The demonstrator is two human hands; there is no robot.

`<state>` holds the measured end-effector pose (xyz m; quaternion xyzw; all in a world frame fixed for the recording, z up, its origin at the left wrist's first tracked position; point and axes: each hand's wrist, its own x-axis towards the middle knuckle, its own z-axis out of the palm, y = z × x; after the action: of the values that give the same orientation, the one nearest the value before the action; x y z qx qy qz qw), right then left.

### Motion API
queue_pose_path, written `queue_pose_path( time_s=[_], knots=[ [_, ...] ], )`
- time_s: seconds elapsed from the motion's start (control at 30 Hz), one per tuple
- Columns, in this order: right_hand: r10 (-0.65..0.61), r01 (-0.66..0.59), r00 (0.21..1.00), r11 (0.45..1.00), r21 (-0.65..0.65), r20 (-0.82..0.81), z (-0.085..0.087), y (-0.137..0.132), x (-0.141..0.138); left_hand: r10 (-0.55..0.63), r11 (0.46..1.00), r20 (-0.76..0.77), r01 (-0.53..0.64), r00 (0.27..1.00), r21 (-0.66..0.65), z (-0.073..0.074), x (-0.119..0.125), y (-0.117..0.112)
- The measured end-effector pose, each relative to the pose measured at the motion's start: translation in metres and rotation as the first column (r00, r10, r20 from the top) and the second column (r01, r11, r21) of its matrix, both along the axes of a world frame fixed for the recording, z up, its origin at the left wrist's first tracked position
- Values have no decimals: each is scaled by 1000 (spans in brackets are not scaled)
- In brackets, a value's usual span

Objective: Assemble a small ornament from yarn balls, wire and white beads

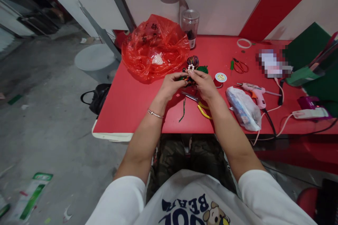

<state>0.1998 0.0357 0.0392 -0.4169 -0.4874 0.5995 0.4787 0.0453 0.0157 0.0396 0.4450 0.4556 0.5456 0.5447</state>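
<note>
Above the red table (132, 105), my left hand (171, 85) grips a small dark yarn piece (189, 81) with green and orange strands. A loop of white pearl beads (191, 66) stands up from this piece, and my right hand (204, 83) pinches it at its lower end. The fingers cover much of both. Just behind lie a multicoloured yarn ball (192, 60) and a green yarn ball (203, 69). Yellow-handled scissors (203, 110) rest partly under my right forearm, with a loose green yarn strand (182, 110) to their left.
A red plastic bag (148, 63) holds loose pearl beads (157, 58). Behind it stands a clear jar (190, 24). To the right lie a thread spool (220, 78), red-handled snips (241, 66), a white plastic bag (244, 109), a pink glue gun (255, 91) and cables.
</note>
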Motion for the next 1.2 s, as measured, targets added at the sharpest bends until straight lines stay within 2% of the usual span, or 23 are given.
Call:
queue_pose_path(
  time_s=[0.07,0.17,0.27,0.37,0.43,0.5,0.6,0.67,0.73,0.83,0.97,1.03,1.1,1.2],
  knots=[
    [-7,1,999,991,134,46,-1,-2,-1,25,1000,13,-25,1000,5,0,0,1],
    [-41,-27,981,939,343,190,0,-5,-1,53,998,39,-54,998,16,1,0,0],
    [-149,-71,923,841,537,356,2,-8,0,65,996,62,-69,996,55,2,2,-1],
    [-287,-118,854,706,698,434,1,-8,1,103,976,29,-107,994,192,-2,1,2],
    [-331,-156,832,629,761,444,-1,-7,1,145,934,-26,-128,989,334,-6,-1,6],
    [-347,-187,828,568,801,439,-4,-6,2,188,869,-79,-128,979,478,-11,-4,11],
    [-325,-210,850,512,833,414,-3,-8,5,238,774,-125,-110,963,624,-15,-8,14],
    [-278,-200,880,518,832,385,-1,-12,6,261,739,-137,-107,956,665,-14,-10,13],
    [-224,-150,920,554,819,320,2,-15,8,276,723,-150,-102,949,683,-12,-10,11],
    [-199,11,968,638,770,151,4,-14,9,300,712,-180,-94,937,695,-8,-9,7],
    [-253,190,967,766,614,17,4,-9,9,383,690,-253,-94,888,717,-6,-6,4],
    [-228,184,973,835,518,22,5,-9,7,467,663,-306,-99,830,742,-7,-5,3],
    [-159,123,986,891,437,47,7,-12,3,548,621,-348,-91,760,779,-9,-5,2],
    [-95,64,994,917,395,60,8,-15,-5,610,567,-388,-39,691,823,-14,-7,4]
  ],
)
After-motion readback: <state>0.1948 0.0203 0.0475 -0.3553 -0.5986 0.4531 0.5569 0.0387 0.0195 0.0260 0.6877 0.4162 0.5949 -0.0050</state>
